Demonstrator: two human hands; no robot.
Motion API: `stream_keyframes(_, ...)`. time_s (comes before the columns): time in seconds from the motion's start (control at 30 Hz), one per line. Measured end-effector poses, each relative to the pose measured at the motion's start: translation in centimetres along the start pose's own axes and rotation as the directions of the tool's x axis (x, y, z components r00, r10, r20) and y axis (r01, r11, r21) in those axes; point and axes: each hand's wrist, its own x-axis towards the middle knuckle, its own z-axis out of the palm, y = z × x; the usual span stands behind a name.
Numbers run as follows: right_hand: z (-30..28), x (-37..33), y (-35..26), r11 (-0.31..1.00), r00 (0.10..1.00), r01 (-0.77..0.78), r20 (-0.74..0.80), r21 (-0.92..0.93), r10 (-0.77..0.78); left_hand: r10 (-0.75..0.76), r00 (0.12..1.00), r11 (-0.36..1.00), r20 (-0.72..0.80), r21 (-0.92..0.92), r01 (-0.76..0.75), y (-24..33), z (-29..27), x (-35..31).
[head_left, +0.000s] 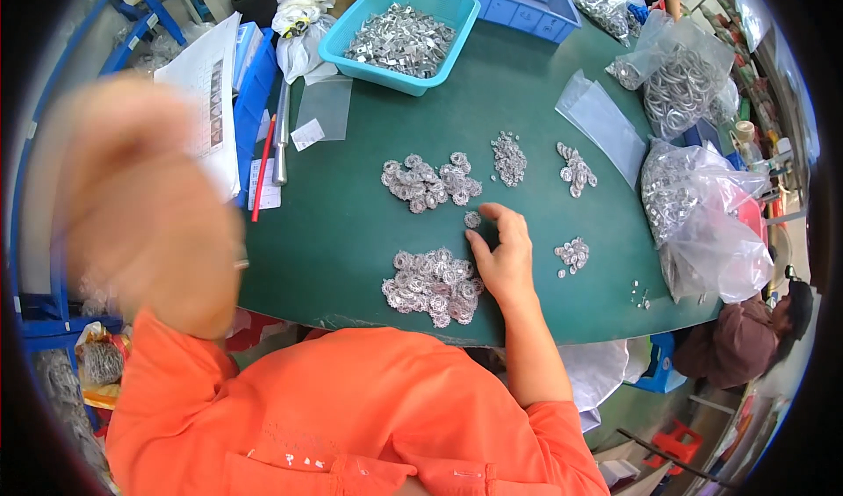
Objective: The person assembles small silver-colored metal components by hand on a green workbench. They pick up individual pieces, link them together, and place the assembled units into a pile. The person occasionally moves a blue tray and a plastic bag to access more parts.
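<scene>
My left hand [154,206] is raised close to the camera on the left, smeared by motion. Its fingers cannot be made out, nor whether anything is in them. Low over the green table, my right hand [505,250] has its thumb and forefinger apart. By those fingertips lies one small round toothed metal disc [472,219]; I cannot tell whether they touch it. Just beyond is a pile of similar discs [421,186], and nearer me a larger disc pile [430,287]. Smaller metal pieces [508,158] form a heap farther off. Two small piles, oval pieces [576,169] and round pieces [572,255], sit to the right.
A turquoise basin [332,48] of metal parts and a blue bin [518,15] stand at the back. Clear plastic bags [606,127] lie right of centre. Filled bags [689,83] crowd the right edge. A red pencil [263,169] and metal rod [281,134] lie left. Other people are nearby.
</scene>
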Motion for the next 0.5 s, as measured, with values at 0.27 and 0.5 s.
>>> stream_keyframes(0.27, -0.7, -0.1, -0.5, 0.977, 0.982, -0.190, 0.022, 0.098, 0.188, -0.627, 0.598, 0.771, 0.498, 0.290, 0.567, -3.1, 11.1, -14.7)
stream_keyframes(0.5, 1.8, 4.4, 0.5, 0.988, 0.994, 0.081, -0.065, -0.134, -0.091, -0.610, 0.637, 0.774, 0.471, 0.183, 0.606, -3.9, 12.7, -15.2)
